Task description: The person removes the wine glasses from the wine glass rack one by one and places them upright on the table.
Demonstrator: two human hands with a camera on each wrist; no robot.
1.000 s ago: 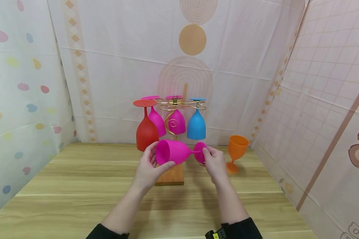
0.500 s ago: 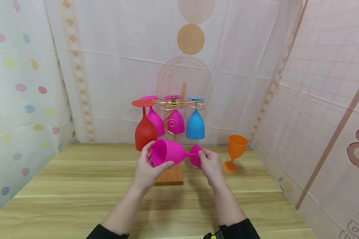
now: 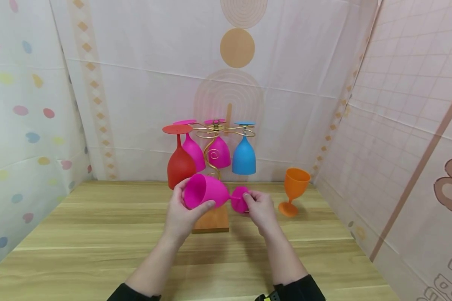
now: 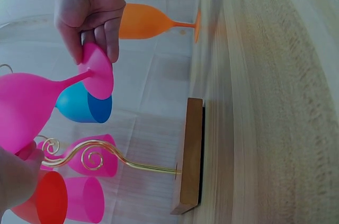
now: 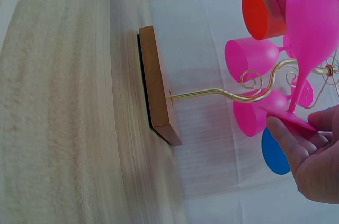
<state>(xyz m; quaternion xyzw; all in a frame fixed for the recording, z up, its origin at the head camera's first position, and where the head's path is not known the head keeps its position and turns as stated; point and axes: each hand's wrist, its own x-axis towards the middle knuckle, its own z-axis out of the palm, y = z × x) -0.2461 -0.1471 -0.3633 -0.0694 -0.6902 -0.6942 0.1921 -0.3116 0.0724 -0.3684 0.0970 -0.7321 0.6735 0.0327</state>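
Pink cup (image 3: 211, 192): In the head view I see it sideways in the air, nearer than the gold rack (image 3: 205, 155), mouth to the left.
Left hand (image 3: 181, 215): half curled, holding the bowl.
Right hand (image 3: 263, 210): pinching the round foot (image 3: 237, 203).
Orange cup (image 3: 296, 184): stands on the table (image 3: 98, 251), to the right.
Left wrist view: a wood block (image 4: 189, 155) under the rack.
Right wrist view: two hanging pink cups (image 5: 248, 59) (image 5: 250, 121), between a red cup (image 5: 258, 15) and a blue cup (image 5: 275, 155).
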